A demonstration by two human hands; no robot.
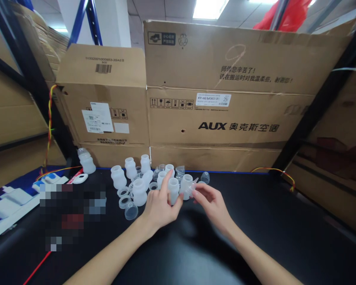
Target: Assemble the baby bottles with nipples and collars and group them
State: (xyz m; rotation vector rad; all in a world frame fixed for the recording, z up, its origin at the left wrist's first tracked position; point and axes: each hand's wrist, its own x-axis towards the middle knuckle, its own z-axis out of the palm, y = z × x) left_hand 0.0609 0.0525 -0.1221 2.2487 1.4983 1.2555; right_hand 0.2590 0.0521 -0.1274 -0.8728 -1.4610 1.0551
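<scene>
My right hand (211,204) pinches a small clear bottle teat (191,187) between thumb and fingertips, in front of a white bottle (186,182). My left hand (160,206) has its index finger stretched up and its thumb spread away from it. Between that finger and thumb stands another open-topped white bottle (174,187); whether the hand touches it I cannot tell. Several more small white bottles (139,192) stand to the left and behind. Among them lie clear ring collars (124,202) and clear dome caps (131,211).
Cardboard panels (178,130) wall off the back of the black table (255,237). A capped bottle (87,162) stands at the back left, near a white oval item (80,179). A white power strip (14,209) with plugs runs along the left, and a single dome cap (205,177) sits at the right.
</scene>
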